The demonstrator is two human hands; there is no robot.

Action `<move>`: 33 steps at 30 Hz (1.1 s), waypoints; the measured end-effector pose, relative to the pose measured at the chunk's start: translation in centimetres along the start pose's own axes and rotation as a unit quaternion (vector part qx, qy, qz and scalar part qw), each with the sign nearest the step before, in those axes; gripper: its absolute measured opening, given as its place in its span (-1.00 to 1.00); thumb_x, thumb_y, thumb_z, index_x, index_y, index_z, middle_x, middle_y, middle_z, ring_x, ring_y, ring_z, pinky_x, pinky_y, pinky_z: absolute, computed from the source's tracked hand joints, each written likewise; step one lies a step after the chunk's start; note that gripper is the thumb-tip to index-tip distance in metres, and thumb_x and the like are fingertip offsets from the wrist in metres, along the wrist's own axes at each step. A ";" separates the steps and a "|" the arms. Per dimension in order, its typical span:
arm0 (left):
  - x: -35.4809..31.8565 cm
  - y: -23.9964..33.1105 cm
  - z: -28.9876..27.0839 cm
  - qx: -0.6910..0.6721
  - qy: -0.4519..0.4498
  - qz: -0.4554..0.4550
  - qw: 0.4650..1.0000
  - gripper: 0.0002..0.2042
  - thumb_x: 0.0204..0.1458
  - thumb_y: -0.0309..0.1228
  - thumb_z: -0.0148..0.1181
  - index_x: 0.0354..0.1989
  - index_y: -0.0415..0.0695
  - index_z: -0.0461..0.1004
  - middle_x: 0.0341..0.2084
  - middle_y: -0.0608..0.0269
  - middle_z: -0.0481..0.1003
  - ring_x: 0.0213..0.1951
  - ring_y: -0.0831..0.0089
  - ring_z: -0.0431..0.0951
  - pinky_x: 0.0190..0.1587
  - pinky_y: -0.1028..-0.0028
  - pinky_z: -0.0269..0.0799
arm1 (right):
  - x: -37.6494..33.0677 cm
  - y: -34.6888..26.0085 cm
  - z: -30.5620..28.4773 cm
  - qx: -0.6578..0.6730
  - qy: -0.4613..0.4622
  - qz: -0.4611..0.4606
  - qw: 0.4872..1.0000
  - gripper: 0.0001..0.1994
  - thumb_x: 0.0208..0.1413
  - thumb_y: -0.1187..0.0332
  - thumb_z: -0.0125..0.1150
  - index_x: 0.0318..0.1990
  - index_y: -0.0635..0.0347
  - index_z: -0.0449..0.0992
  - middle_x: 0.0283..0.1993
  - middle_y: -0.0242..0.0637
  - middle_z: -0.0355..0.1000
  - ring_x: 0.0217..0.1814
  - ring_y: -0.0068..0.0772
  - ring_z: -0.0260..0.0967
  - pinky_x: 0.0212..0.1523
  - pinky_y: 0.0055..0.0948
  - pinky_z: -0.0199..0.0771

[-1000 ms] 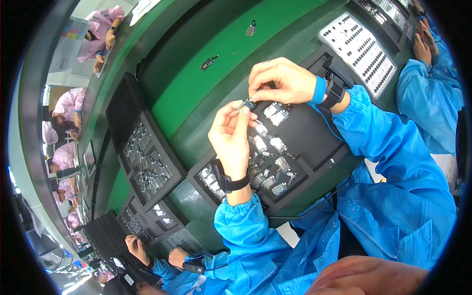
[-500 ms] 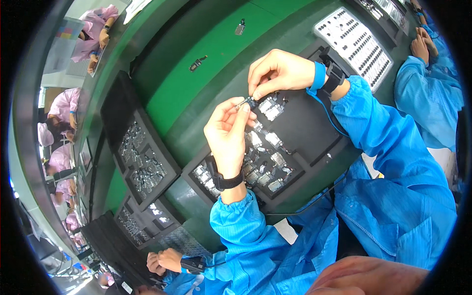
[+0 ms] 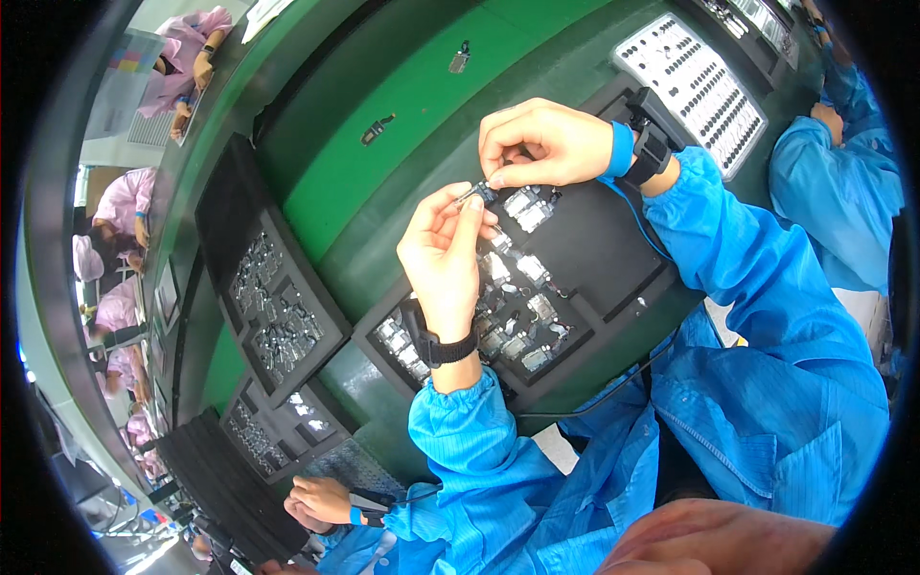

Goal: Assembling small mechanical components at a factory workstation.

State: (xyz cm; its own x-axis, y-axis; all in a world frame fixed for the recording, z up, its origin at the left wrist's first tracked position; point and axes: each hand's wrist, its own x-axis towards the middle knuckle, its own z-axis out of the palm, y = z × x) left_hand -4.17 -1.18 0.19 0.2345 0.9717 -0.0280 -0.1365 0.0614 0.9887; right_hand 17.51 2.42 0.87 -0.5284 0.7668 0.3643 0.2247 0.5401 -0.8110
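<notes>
My left hand (image 3: 445,251) pinches a small dark-and-silver electronic module (image 3: 483,194) between thumb and fingers. From the right, my right hand (image 3: 548,146) reaches in, its thumb and fingertip closed on the module's near-right end. The module is partly covered by my fingers, so its details are too small to make out. Below both hands lies a black foam tray (image 3: 628,264), where several silver modules (image 3: 530,209) with short dark cables rest in its compartments. Black straps circle both wrists, and a blue band sits on the right one.
Beyond the hands runs a green belt (image 3: 316,182) carrying two loose modules (image 3: 378,128). Black trays (image 3: 331,331) full of parts stand at left. A white tray (image 3: 623,57) with rows of black pieces is at upper right. Co-workers' hands (image 3: 316,500) and blue sleeves (image 3: 815,182) are close on both sides.
The two modules on the green belt have shifted slightly left. My hands stay at nearly the same spot, the right one a touch further left. A neighbouring person's hands at lower left have moved.
</notes>
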 end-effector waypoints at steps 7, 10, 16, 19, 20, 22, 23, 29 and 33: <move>0.2 0.0 -0.4 -0.015 0.053 0.031 0.998 -0.79 0.17 -0.59 0.22 -0.03 -0.32 0.49 -0.36 0.14 0.58 -0.40 0.53 0.56 -0.34 0.59 0.47 | 0.2 -1.3 0.6 -0.111 0.091 -0.092 0.985 -0.94 0.16 0.45 0.28 -0.29 0.23 0.53 -0.23 -0.34 0.38 -0.57 -0.51 0.19 -0.51 -0.47 0.26; 0.1 0.1 -0.1 -0.016 0.054 0.031 0.998 -0.78 0.17 -0.58 0.22 -0.02 -0.32 0.49 -0.36 0.15 0.58 -0.40 0.53 0.56 -0.34 0.59 0.47 | 0.2 -0.9 0.8 -0.126 0.087 -0.106 0.982 -0.94 0.16 0.46 0.27 -0.26 0.23 0.53 -0.22 -0.34 0.39 -0.58 -0.53 0.19 -0.52 -0.48 0.25; 0.0 0.3 0.2 -0.027 0.047 0.027 0.998 -0.78 0.17 -0.58 0.22 -0.02 -0.32 0.48 -0.36 0.15 0.58 -0.39 0.52 0.57 -0.33 0.58 0.48 | 0.0 -1.3 1.5 -0.116 0.093 -0.056 0.987 -0.94 0.12 0.49 0.25 -0.27 0.23 0.51 -0.23 -0.35 0.39 -0.63 -0.56 0.13 -0.57 -0.49 0.20; 0.0 0.1 0.2 -0.035 0.042 0.025 0.998 -0.78 0.17 -0.59 0.22 -0.02 -0.32 0.48 -0.36 0.14 0.58 -0.39 0.52 0.57 -0.33 0.57 0.49 | -0.1 -1.3 1.6 -0.112 0.099 -0.039 0.988 -0.93 0.09 0.49 0.25 -0.29 0.23 0.51 -0.25 -0.36 0.39 -0.64 -0.56 0.11 -0.58 -0.49 0.19; 0.0 0.1 0.2 -0.035 0.042 0.025 0.998 -0.78 0.17 -0.59 0.22 -0.02 -0.32 0.48 -0.36 0.14 0.58 -0.39 0.52 0.57 -0.33 0.57 0.49 | 0.0 -1.3 1.6 -0.112 0.099 -0.040 0.988 -0.93 0.09 0.49 0.25 -0.29 0.23 0.51 -0.25 -0.36 0.39 -0.64 -0.56 0.11 -0.58 -0.49 0.19; 0.0 0.2 0.1 -0.035 0.038 0.030 0.998 -0.78 0.17 -0.59 0.21 -0.02 -0.33 0.48 -0.36 0.14 0.58 -0.39 0.51 0.57 -0.33 0.57 0.49 | 0.1 -1.4 1.6 -0.114 0.098 -0.022 0.988 -0.93 0.07 0.48 0.25 -0.29 0.23 0.51 -0.27 -0.37 0.40 -0.64 -0.56 0.10 -0.58 -0.49 0.18; 0.0 0.2 0.1 -0.035 0.037 0.030 0.998 -0.78 0.17 -0.59 0.21 -0.02 -0.33 0.48 -0.36 0.14 0.58 -0.39 0.51 0.57 -0.33 0.57 0.49 | 0.1 -1.3 1.6 -0.115 0.098 -0.022 0.988 -0.93 0.07 0.48 0.25 -0.29 0.23 0.51 -0.27 -0.37 0.40 -0.64 -0.56 0.10 -0.58 -0.49 0.18; 0.2 0.0 -0.1 -0.030 0.035 0.029 0.999 -0.78 0.17 -0.59 0.21 -0.03 -0.33 0.48 -0.34 0.12 0.58 -0.39 0.50 0.57 -0.33 0.57 0.49 | 0.2 -1.0 1.7 -0.123 0.105 -0.033 0.986 -0.92 0.06 0.47 0.26 -0.30 0.23 0.51 -0.27 -0.36 0.40 -0.64 -0.55 0.10 -0.58 -0.49 0.19; 0.1 0.2 0.3 -0.015 0.035 0.038 0.999 -0.78 0.17 -0.61 0.21 -0.02 -0.34 0.47 -0.34 0.12 0.58 -0.39 0.51 0.57 -0.33 0.57 0.50 | 0.1 -1.1 1.5 -0.147 0.105 -0.048 0.982 -0.93 0.06 0.48 0.25 -0.31 0.23 0.51 -0.27 -0.36 0.40 -0.65 -0.54 0.13 -0.58 -0.48 0.21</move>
State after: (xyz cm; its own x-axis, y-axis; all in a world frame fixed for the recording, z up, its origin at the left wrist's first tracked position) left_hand -3.85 -1.20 0.40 0.1547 0.9873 0.0363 -0.1812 -0.0078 0.9834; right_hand 15.96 1.35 1.09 -0.3847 0.7452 0.5446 0.4256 0.6668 -0.6117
